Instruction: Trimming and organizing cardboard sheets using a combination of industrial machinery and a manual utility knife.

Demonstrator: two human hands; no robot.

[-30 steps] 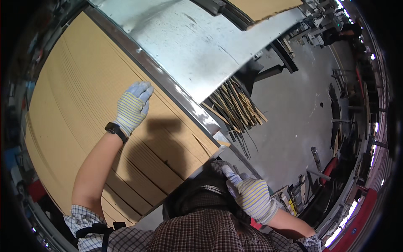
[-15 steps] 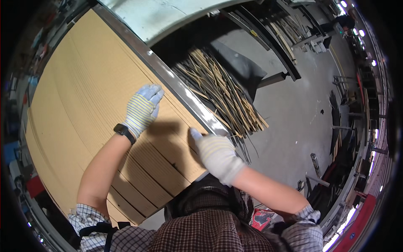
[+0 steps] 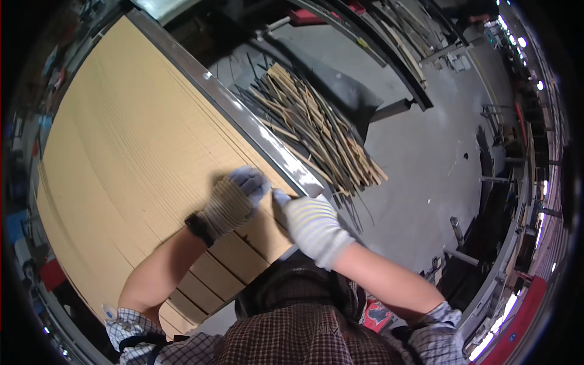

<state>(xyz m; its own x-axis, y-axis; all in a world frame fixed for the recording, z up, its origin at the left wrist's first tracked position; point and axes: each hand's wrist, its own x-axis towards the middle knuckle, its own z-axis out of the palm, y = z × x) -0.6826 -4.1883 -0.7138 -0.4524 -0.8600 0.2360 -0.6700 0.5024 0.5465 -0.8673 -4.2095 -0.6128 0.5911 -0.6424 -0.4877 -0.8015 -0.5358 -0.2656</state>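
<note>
A large tan cardboard sheet (image 3: 140, 134), creased by several parallel lines and slits, covers the work surface at the left. My left hand (image 3: 234, 198), in a striped knit glove with bluish fingers, is over the sheet's near right part. Its fingers are together and bent, with nothing seen in them. Just right of it, my right hand (image 3: 313, 225), gloved alike, grips the cardboard's near right edge. The thumb lies on top and the other fingers are hidden. A shiny metal rail (image 3: 267, 137) runs along the sheet's right side and ends by the right hand.
On the floor right of the rail lies a heap of thin tan and black strips (image 3: 322, 128) beside a dark sheet. Black metal beams (image 3: 395, 61) stand beyond it. Racks with long pieces line the far right. A pale panel (image 3: 161, 6) shows at the top.
My left hand has slid nearer along the sheet, toward my right hand, which stays at the edge. The pale panel above the rail has drawn back toward the top left, uncovering more floor.
</note>
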